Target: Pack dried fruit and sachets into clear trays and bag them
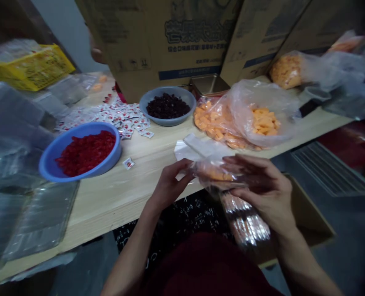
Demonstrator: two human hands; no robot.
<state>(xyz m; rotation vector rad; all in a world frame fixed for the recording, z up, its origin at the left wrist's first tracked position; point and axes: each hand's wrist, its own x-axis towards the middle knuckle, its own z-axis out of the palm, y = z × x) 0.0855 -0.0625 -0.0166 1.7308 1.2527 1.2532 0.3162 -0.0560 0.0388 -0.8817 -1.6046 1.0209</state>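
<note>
"综合口味" is read on the cardboard box (139,57), in 1 line under large outlined characters lost to blur! White letters and symbols are spotted across the black surface (185,220); print on the small sachets (116,117) cannot be read.

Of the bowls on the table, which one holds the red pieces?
The bright blue bowl at the left, holding red pieces; the greyer bowl, farther back, holds dark pieces instead.
</note>
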